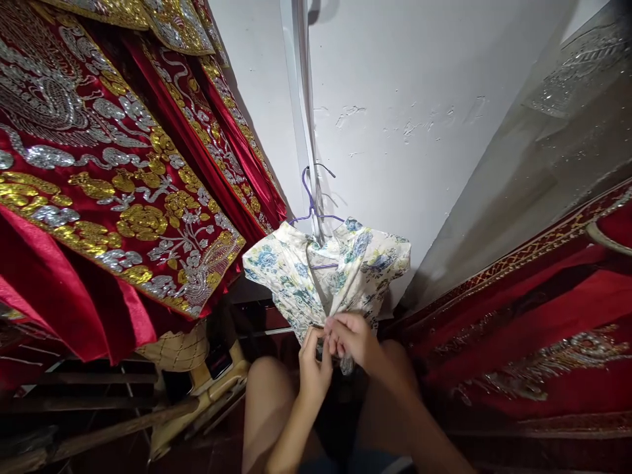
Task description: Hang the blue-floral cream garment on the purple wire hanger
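A white garment with blue and yellow-green flowers (380,257) hangs on a purple hanger (312,212) against the white wall. Its collar lies open at the top, and its two front edges meet lower down. There my left hand (315,359) pinches the fabric from the left, fingertips bent together. Right beside it, my right hand (353,337) has curled fingers closed on the front edge of the garment, its fingertips touching those of the left. Any small piece between the fingertips is hidden.
Red cloth with gold and silver sequins (143,220) hangs at the left. More red beaded cloth (557,329) is at the right. A pale chair-like frame (227,388) stands low left. My bare knees flank the garment.
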{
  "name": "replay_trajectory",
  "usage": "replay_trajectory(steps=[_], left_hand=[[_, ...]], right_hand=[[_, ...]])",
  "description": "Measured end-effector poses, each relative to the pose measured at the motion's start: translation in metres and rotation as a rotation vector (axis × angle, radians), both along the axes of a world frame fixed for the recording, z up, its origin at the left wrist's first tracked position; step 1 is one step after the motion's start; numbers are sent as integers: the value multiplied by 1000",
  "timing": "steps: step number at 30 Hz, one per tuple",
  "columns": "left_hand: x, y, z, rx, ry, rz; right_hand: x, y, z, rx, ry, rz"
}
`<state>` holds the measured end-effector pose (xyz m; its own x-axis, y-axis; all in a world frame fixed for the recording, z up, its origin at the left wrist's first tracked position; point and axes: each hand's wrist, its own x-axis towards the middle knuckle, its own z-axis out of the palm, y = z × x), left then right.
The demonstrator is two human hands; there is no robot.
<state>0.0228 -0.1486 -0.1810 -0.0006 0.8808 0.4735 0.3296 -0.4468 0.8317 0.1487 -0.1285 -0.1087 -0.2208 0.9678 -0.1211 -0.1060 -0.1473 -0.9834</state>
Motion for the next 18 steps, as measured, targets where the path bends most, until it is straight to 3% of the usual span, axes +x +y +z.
replay_trajectory(steps=[4,6,8,11,14,18], left_hand=[[0,6,0,8,102,-46],[0,8,-1,-13,155,-89],[1,9,-2,-36,190,-141],[-2,16,8,-59,208,-222],[-10,34,41,-12,121,-224],[-19,69,115,232,0,-18]], right_hand=[[6,38,69,206,-87,-115],[3,53,100,230,-21,-167],[-4,62,118,252,61,-209],[-11,61,124,290,104,-240],[-11,52,117,304,73,-217],[-4,46,116,322,-4,-180]])
